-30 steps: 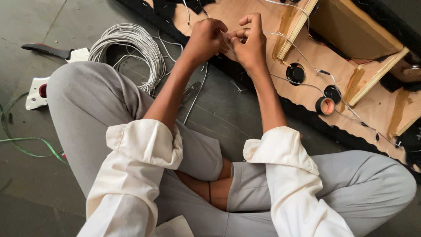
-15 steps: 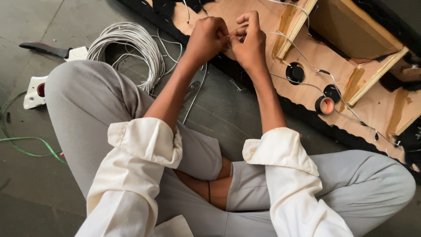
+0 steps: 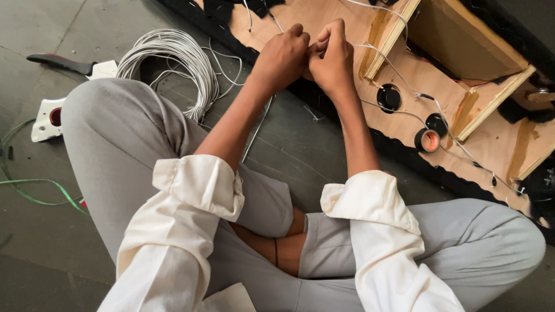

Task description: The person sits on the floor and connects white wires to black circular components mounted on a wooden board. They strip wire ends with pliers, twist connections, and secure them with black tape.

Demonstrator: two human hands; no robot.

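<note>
Since the earlier frame both hands have barely shifted, staying pressed together. The left hand point(image 3: 281, 56) and right hand point(image 3: 332, 58) meet with fingers curled shut, pinching a thin white wire point(image 3: 386, 58) between them above the plywood panel point(image 3: 347, 23). A wire coil point(image 3: 173, 60) lies on the grey floor point(image 3: 34, 242) to the left.

Grey floor point(image 3: 324, 156) | white wire coil point(image 3: 173, 58) | wooden panel point(image 3: 497, 133) | green cord point(image 3: 34, 190) | white socket block point(image 3: 47, 118)

Cream shirt sleeves point(image 3: 196, 190) rolled into thick cuffs at the elbows, plain light-grey trousers point(image 3: 121, 133).
</note>
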